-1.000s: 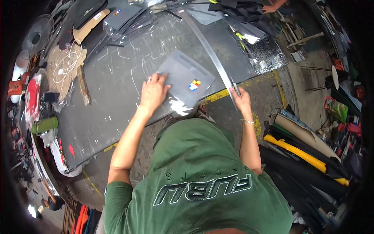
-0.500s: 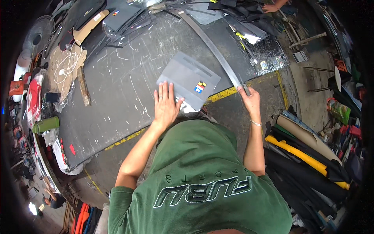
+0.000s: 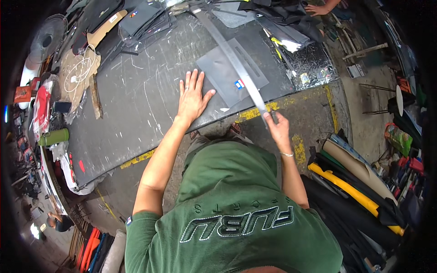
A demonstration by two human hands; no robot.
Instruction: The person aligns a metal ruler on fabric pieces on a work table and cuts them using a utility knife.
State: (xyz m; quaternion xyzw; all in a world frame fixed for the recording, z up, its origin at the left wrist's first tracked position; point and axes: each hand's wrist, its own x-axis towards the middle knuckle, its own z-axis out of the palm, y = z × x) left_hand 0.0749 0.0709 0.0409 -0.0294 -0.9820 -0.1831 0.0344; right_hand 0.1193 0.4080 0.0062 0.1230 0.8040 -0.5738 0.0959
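A grey flat sheet (image 3: 218,68) with a slot-like dark strip and a small coloured patch (image 3: 239,84) lies on the dark worktable (image 3: 136,100). Across it, over its right part, runs a long metal ruler (image 3: 234,59). My right hand (image 3: 280,129) pinches the ruler's near end just past the table's front edge, thumb and fingers closed on it. Flat on the tabletop, fingers spread, my left hand (image 3: 195,98) rests just left of the sheet and holds nothing. Part of the sheet is hidden under the ruler.
Stacked dark sheets (image 3: 143,20) and a brown board with a white cable (image 3: 79,75) lie at the far left. Black material and plastic (image 3: 291,34) cover the far right, where another person's hand (image 3: 317,9) shows. Rolls of material (image 3: 350,182) stand right of me.
The sheet has shifted away and right, out from under my left hand, which now rests beside it. My right hand has swung the ruler's near end left and nearer, laying it over the sheet.
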